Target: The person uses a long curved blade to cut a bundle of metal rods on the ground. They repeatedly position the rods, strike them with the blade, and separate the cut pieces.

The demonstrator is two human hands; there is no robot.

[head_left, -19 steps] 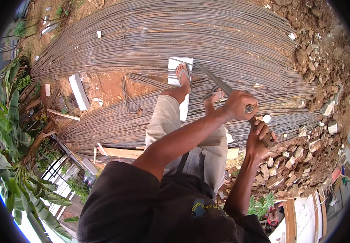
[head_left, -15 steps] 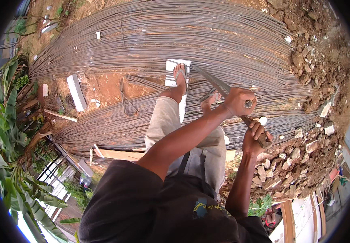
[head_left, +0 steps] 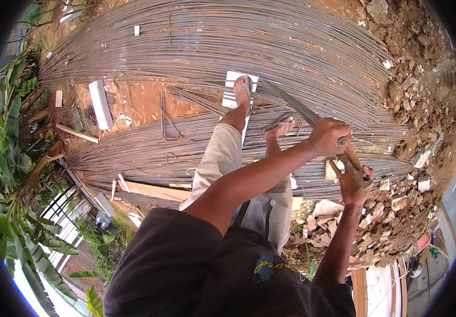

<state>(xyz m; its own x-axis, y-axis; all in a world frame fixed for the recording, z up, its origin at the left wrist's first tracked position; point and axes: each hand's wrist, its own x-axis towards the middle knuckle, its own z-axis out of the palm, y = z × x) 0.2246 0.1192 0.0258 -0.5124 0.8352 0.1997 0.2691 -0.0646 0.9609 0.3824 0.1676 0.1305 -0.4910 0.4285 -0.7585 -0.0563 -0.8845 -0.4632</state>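
My left hand (head_left: 331, 136) is closed in a fist around a long metal bar (head_left: 295, 104), whose grey, flat-looking far part tapers down toward the rods on the ground. A small round grey piece shows at this fist. Beyond the fist, the bar's near part is brown. There my right hand (head_left: 354, 182) holds its end, with one finger stretched away and the others partly curled. Exactly what kind of tool it is cannot be made out. My sandaled feet stand below, one on a white slab (head_left: 234, 75) and the other among thin steel rods (head_left: 312, 50).
Long rusty rods spread across the ground in two wide bundles. Broken rubble (head_left: 378, 211) and heaped soil (head_left: 423, 100) lie at the right. A white block (head_left: 100, 105), a bent rod (head_left: 163, 113) and a wooden plank (head_left: 154, 190) lie left. Banana plants (head_left: 14, 211) line the left edge.
Both hands and the bar have shifted a little to the right in view. My right hand's fingers, earlier wrapped around the bar, are now more spread. The view itself has shifted slightly.
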